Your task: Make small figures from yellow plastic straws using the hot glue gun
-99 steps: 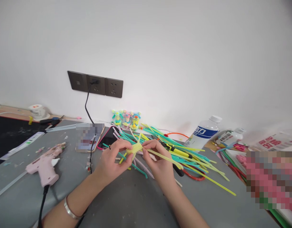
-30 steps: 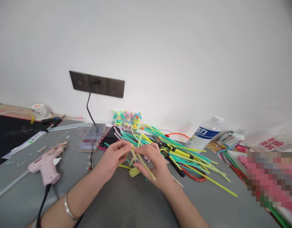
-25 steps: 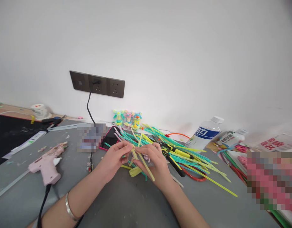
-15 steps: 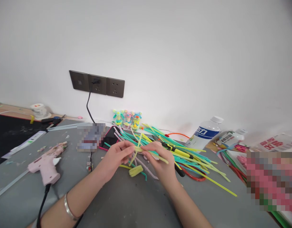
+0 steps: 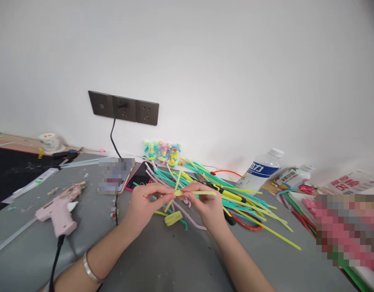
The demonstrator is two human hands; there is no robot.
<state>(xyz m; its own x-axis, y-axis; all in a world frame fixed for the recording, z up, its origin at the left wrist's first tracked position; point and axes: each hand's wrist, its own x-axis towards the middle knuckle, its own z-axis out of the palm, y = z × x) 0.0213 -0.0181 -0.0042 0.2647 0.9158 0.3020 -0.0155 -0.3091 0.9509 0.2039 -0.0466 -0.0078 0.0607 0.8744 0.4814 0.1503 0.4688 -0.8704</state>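
Note:
A pale yellow pipe cleaner (image 5: 202, 193) is pinched between my two hands at the middle of the view. My left hand (image 5: 147, 205) grips it with thumb and forefinger. Close beside, my right hand (image 5: 206, 207) pinches the same piece, and one end sticks out across its fingers. Another thin yellow length crosses it upright at the fingertips; how the two join is hidden. Just below the hands, a bundle of folded yellow pipe cleaner (image 5: 173, 218) lies on the grey table (image 5: 174, 259). Loose green, yellow and lilac pipe cleaners (image 5: 250, 209) spread out behind and right.
A pink glue gun (image 5: 60, 213) with a black cord lies left. Two phones, one pink-edged (image 5: 139, 176), rest behind my left hand. Small pipe-cleaner figures (image 5: 163, 152) stand against the wall. Yellow-black pliers (image 5: 226, 191) lie among the stems, and a bottle (image 5: 261, 170) stands right.
The pipe cleaner's right end has swung up from a downward slant to nearly level. My left hand has shifted slightly left and its fingers are bent differently. Both hands keep their pinch.

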